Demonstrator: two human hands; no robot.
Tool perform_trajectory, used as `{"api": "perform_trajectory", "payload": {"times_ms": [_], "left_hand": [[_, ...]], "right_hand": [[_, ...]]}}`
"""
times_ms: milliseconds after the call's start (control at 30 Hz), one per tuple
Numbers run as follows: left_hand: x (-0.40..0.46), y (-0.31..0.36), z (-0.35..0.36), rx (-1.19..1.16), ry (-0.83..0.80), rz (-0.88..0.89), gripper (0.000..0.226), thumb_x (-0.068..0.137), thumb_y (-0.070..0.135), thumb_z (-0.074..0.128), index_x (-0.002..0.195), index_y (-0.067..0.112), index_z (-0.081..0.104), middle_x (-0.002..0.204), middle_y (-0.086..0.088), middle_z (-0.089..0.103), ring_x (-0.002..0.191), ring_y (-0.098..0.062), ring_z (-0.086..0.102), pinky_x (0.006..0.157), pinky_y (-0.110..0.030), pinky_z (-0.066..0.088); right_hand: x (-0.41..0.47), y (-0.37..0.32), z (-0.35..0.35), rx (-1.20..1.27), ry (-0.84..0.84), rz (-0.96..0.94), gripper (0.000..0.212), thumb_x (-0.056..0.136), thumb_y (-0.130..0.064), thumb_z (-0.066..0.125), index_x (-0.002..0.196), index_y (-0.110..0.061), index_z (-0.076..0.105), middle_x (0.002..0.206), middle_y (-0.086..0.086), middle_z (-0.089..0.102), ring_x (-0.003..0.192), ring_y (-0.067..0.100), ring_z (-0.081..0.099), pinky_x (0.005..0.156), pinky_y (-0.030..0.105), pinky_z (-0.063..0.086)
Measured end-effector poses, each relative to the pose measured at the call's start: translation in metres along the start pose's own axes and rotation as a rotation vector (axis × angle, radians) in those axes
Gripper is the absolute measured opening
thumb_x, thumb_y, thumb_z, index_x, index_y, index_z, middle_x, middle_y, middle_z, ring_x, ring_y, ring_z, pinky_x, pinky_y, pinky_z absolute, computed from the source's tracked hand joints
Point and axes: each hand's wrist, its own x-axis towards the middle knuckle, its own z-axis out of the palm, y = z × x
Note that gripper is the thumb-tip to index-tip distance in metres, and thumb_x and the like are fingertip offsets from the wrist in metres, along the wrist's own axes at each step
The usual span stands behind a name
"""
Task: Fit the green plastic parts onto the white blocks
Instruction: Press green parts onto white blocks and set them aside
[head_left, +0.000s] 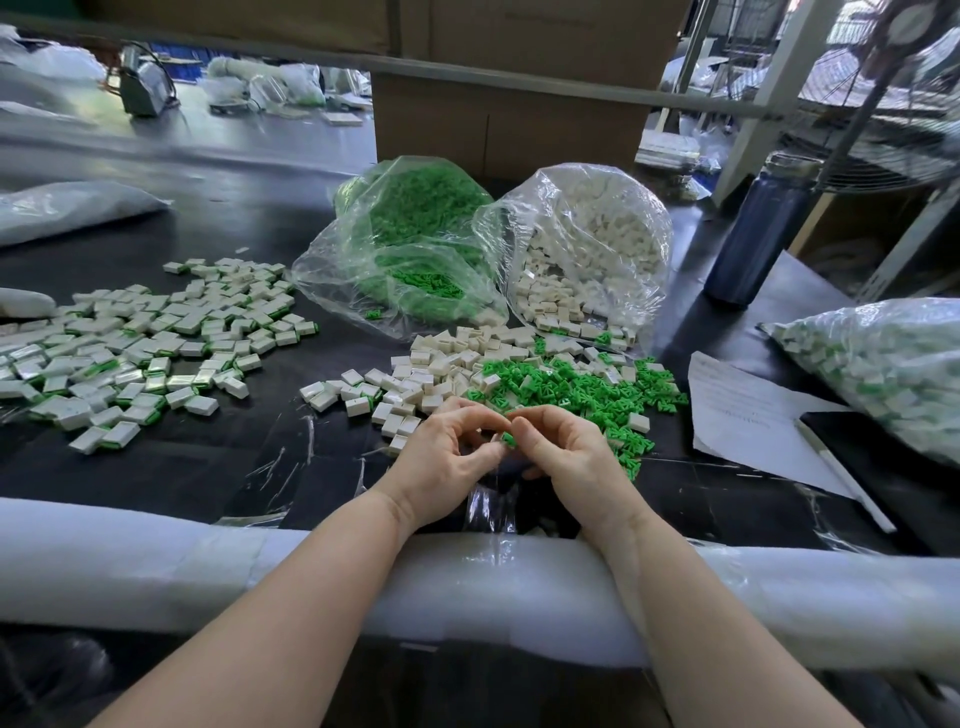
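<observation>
The black tabletop (218, 467) carried loose white blocks (410, 384), green plastic parts (587, 389), fitted blocks (135, 343), two open clear bags (587, 249), a dark bottle (758, 234) and paper (748, 415).

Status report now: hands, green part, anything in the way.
Left hand and right hand fingertips together over the table. Green part pinched between them; white block hidden, if any. Nothing in the way.
</observation>
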Motion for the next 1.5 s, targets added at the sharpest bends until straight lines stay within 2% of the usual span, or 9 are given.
{"api": "perform_trajectory", "payload": {"times_ms": [67, 167, 267, 367, 533, 733, 1033, 1200, 1500], "left_hand": [[-0.0001, -0.0003, 0.0006, -0.003, -0.02, 0.01, 0.023, 0.084, 0.005, 0.063, 0.083, 0.028, 0.062, 0.103, 0.002, 0.047, 0.074, -0.009, 0.05, 0.071, -0.008, 0.043], [-0.0007, 0.0003, 0.0016, -0.026, -0.046, 0.013, 0.019, 0.083, 0.007, 0.065, 0.085, 0.026, 0.063, 0.107, 0.001, 0.042, 0.081, -0.009, 0.05, 0.076, -0.009, 0.044], [-0.001, 0.001, 0.0024, -0.015, -0.068, 0.02, 0.019, 0.084, 0.007, 0.064, 0.086, 0.026, 0.063, 0.109, 0.0, 0.04, 0.092, -0.008, 0.049, 0.081, -0.01, 0.044], [-0.0009, 0.0009, 0.0032, -0.001, -0.091, 0.008, 0.019, 0.085, 0.006, 0.062, 0.088, 0.025, 0.063, 0.109, 0.002, 0.039, 0.094, -0.008, 0.049, 0.081, -0.017, 0.05], [0.0002, -0.0018, 0.0045, 0.009, -0.115, 0.018, 0.019, 0.084, 0.005, 0.062, 0.087, 0.023, 0.062, 0.106, 0.005, 0.039, 0.094, -0.006, 0.048, 0.079, -0.006, 0.042], [0.001, -0.0042, 0.006, 0.046, -0.14, 0.025, 0.023, 0.083, 0.003, 0.06, 0.085, 0.026, 0.058, 0.104, 0.007, 0.038, 0.096, -0.008, 0.047, 0.081, -0.005, 0.04], [0.0013, -0.0055, 0.006, 0.08, -0.157, 0.039, 0.028, 0.082, 0.002, 0.058, 0.083, 0.03, 0.056, 0.104, 0.006, 0.037, 0.093, -0.008, 0.046, 0.08, -0.002, 0.037], [0.0012, -0.0045, 0.0063, 0.081, -0.165, 0.055, 0.031, 0.083, 0.002, 0.058, 0.082, 0.033, 0.054, 0.103, 0.009, 0.037, 0.089, -0.002, 0.046, 0.078, 0.0, 0.035], [0.0016, -0.005, 0.0064, 0.088, -0.172, 0.066, 0.025, 0.083, 0.003, 0.058, 0.085, 0.028, 0.055, 0.104, 0.006, 0.038, 0.09, -0.002, 0.046, 0.079, -0.002, 0.037]], "right_hand": [[0.0003, -0.0011, 0.0016, -0.038, -0.066, 0.012, 0.017, 0.095, -0.02, 0.049, 0.095, -0.013, 0.065, 0.08, 0.002, 0.065, 0.071, 0.008, 0.061, 0.061, 0.016, 0.046], [-0.0003, -0.0015, 0.0016, -0.063, -0.126, -0.003, 0.029, 0.092, -0.027, 0.049, 0.092, -0.004, 0.067, 0.078, 0.009, 0.062, 0.072, 0.012, 0.055, 0.063, 0.019, 0.043], [-0.0005, -0.0006, 0.0003, -0.016, -0.133, -0.009, 0.024, 0.092, -0.018, 0.053, 0.09, 0.0, 0.068, 0.074, 0.01, 0.061, 0.067, 0.013, 0.053, 0.06, 0.019, 0.042], [-0.0001, 0.0, -0.0001, 0.012, -0.135, -0.012, 0.017, 0.089, -0.015, 0.056, 0.082, -0.01, 0.071, 0.067, 0.005, 0.059, 0.06, 0.008, 0.05, 0.057, 0.018, 0.041], [-0.0004, -0.0004, -0.0007, 0.044, -0.148, -0.022, 0.019, 0.09, -0.009, 0.055, 0.081, -0.013, 0.071, 0.056, -0.01, 0.063, 0.051, -0.003, 0.051, 0.052, 0.009, 0.04], [-0.0008, 0.001, -0.0011, 0.031, -0.134, -0.024, 0.019, 0.09, -0.008, 0.056, 0.08, -0.007, 0.072, 0.052, -0.011, 0.057, 0.046, -0.002, 0.045, 0.048, 0.01, 0.037], [-0.002, -0.0036, -0.0002, 0.062, -0.148, -0.02, 0.024, 0.091, -0.002, 0.053, 0.074, -0.01, 0.068, 0.047, -0.012, 0.058, 0.044, -0.003, 0.048, 0.047, 0.007, 0.037], [-0.0025, -0.0037, -0.0001, 0.042, -0.124, -0.005, 0.024, 0.09, -0.004, 0.055, 0.071, -0.01, 0.069, 0.045, -0.01, 0.054, 0.043, -0.001, 0.043, 0.045, 0.009, 0.035], [-0.0032, -0.0047, -0.0003, 0.049, -0.119, 0.01, 0.023, 0.09, -0.003, 0.055, 0.071, -0.006, 0.068, 0.044, -0.01, 0.053, 0.041, -0.001, 0.042, 0.044, 0.009, 0.034]]}}
